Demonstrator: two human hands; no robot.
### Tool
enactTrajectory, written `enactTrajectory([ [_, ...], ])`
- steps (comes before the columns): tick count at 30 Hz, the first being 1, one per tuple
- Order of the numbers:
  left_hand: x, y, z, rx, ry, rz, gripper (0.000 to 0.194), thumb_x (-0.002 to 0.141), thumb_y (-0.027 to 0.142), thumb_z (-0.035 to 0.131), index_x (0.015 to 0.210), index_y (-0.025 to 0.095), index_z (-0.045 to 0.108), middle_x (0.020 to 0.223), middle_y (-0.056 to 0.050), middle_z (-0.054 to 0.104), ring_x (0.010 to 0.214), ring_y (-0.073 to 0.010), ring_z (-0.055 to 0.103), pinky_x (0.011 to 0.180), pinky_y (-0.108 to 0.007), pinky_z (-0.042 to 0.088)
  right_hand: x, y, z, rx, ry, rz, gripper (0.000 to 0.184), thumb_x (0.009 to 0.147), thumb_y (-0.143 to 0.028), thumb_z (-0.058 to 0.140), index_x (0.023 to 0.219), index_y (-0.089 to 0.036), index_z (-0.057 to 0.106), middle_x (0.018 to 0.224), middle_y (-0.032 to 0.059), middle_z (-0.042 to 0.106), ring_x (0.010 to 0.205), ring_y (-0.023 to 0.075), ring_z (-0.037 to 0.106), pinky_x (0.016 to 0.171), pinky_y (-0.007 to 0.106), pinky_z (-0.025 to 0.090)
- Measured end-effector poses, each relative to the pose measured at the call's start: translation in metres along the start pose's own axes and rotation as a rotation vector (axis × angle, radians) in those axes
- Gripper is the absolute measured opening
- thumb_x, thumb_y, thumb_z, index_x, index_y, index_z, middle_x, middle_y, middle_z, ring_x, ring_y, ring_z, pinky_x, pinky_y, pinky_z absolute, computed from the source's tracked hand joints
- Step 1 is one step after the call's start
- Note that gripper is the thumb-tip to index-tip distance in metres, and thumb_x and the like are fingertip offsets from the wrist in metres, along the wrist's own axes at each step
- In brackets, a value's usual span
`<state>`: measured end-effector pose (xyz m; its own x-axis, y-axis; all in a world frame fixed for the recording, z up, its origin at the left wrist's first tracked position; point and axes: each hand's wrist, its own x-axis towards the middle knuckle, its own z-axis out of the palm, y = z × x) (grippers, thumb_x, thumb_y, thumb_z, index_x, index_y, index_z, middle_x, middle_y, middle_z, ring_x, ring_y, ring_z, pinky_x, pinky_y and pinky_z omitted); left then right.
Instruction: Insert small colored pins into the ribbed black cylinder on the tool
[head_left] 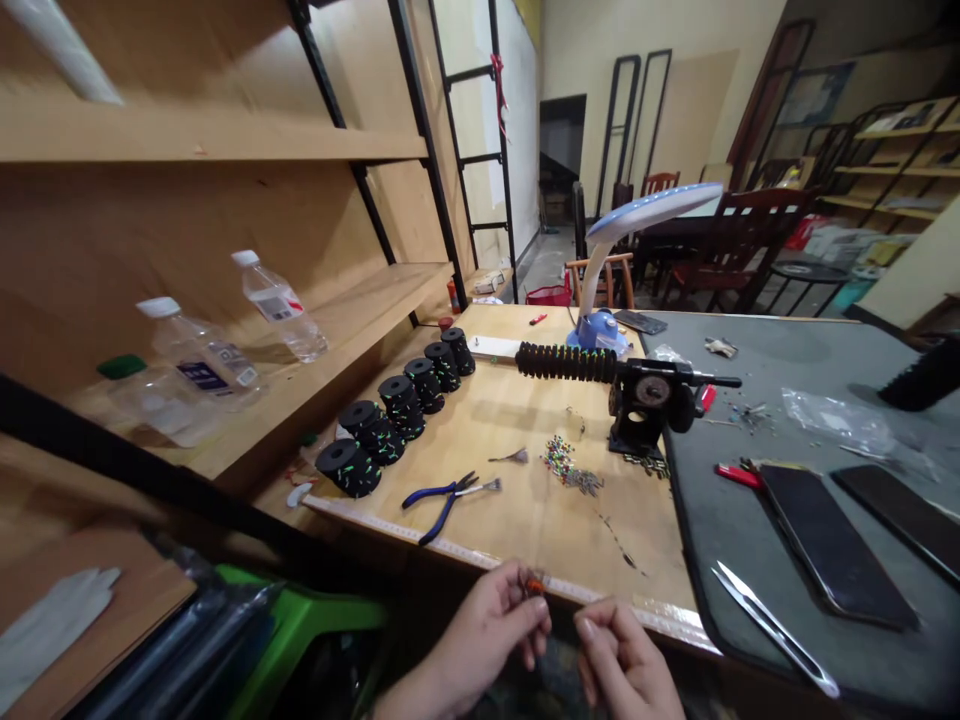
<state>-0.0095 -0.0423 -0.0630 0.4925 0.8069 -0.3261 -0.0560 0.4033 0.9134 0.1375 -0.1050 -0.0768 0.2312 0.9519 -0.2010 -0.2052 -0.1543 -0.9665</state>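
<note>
Just off the table's front edge, my left hand (pixel 506 615) pinches a small orange piece (pixel 535 587) between thumb and fingers; its exact kind is too small to tell. My right hand (pixel 619 655) is close beside it, thumb and forefinger pressed together, and whatever is in that pinch is hidden. Beyond the hands lie a heap of small coloured beads (pixel 559 458) and a pile of small metal pieces (pixel 583 482). A thin wire-like strand (pixel 619 545) rests nearer to me. Blue-handled pliers (pixel 442 500) lie spread on the wood to the left.
Black foam spools (pixel 349 468) line the table's left side. A black winding device (pixel 649 395) carries a ribbed black roll (pixel 566 362), with a blue desk lamp (pixel 600 325) behind. On the grey mat (pixel 701 520) are tweezers (pixel 776 628) and phones (pixel 836 545). Plastic bottles (pixel 285 310) occupy the shelf.
</note>
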Motion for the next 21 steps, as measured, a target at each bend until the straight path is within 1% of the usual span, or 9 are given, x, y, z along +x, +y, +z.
enactTrajectory([
  [2, -0.004, -0.015, 0.011, -0.035, 0.020, -0.025, 0.042, 0.073, 0.049, 0.074, 0.088, 0.014, 0.056, 0.066, 0.001, 0.060, 0.048, -0.0067, 0.052, 0.043, -0.017, 0.036, -0.002, 0.000, -0.002, 0.005, -0.027, 0.006, 0.047, 0.075, -0.064, 0.068, 0.069, -0.018, 0.060, 0.045, -0.0049, 0.051, 0.041, 0.0094, 0.043, 0.046, 0.020, 0.033],
  [4, -0.006, -0.023, 0.017, -0.043, 0.043, -0.043, 0.039, 0.073, 0.047, 0.074, 0.081, 0.014, 0.055, 0.066, 0.001, 0.060, 0.047, -0.0059, 0.051, 0.042, -0.016, 0.033, -0.003, 0.002, -0.002, 0.031, -0.004, 0.007, 0.046, 0.076, -0.063, 0.068, 0.069, -0.018, 0.058, 0.044, -0.0062, 0.050, 0.040, 0.0090, 0.041, 0.045, 0.020, 0.032],
  [6, -0.008, -0.025, 0.022, -0.041, 0.072, -0.055, 0.037, 0.073, 0.044, 0.074, 0.076, 0.015, 0.052, 0.064, 0.001, 0.060, 0.046, -0.0055, 0.050, 0.041, -0.016, 0.030, -0.004, 0.007, -0.001, 0.052, 0.009, 0.015, 0.045, 0.076, -0.062, 0.068, 0.068, -0.019, 0.058, 0.042, -0.0072, 0.048, 0.039, 0.0088, 0.039, 0.045, 0.020, 0.032],
  [9, -0.009, -0.026, 0.026, -0.023, 0.099, -0.060, 0.035, 0.072, 0.042, 0.073, 0.074, 0.016, 0.049, 0.061, 0.003, 0.059, 0.044, -0.0051, 0.048, 0.041, -0.016, 0.028, -0.005, 0.013, -0.001, 0.060, 0.009, 0.018, 0.043, 0.077, -0.059, 0.068, 0.068, -0.018, 0.057, 0.042, -0.0072, 0.049, 0.039, 0.0088, 0.040, 0.045, 0.020, 0.033],
  [14, -0.009, -0.029, 0.029, 0.061, 0.104, -0.021, 0.036, 0.076, 0.043, 0.071, 0.071, 0.018, 0.045, 0.052, 0.006, 0.052, 0.042, -0.0058, 0.046, 0.041, -0.017, 0.030, -0.007, 0.018, -0.005, 0.046, -0.033, 0.010, 0.041, 0.079, -0.057, 0.068, 0.071, -0.017, 0.058, 0.045, -0.0060, 0.052, 0.041, 0.0091, 0.044, 0.045, 0.020, 0.033],
  [16, -0.010, -0.029, 0.030, 0.077, 0.103, 0.003, 0.037, 0.076, 0.043, 0.070, 0.069, 0.019, 0.043, 0.050, 0.006, 0.052, 0.042, -0.0066, 0.046, 0.042, -0.017, 0.031, -0.007, 0.020, -0.005, 0.047, -0.034, 0.013, 0.040, 0.079, -0.055, 0.068, 0.071, -0.017, 0.059, 0.045, -0.0054, 0.053, 0.041, 0.0096, 0.046, 0.045, 0.020, 0.033],
  [21, -0.013, -0.024, 0.033, 0.111, 0.122, 0.092, 0.037, 0.076, 0.040, 0.072, 0.066, 0.020, 0.043, 0.055, 0.004, 0.053, 0.053, -0.0109, 0.057, 0.053, -0.021, 0.044, -0.006, 0.021, -0.006, 0.013, -0.067, 0.025, 0.040, 0.080, -0.055, 0.067, 0.073, -0.017, 0.059, 0.046, -0.0053, 0.053, 0.044, 0.0105, 0.047, 0.048, 0.021, 0.036],
])
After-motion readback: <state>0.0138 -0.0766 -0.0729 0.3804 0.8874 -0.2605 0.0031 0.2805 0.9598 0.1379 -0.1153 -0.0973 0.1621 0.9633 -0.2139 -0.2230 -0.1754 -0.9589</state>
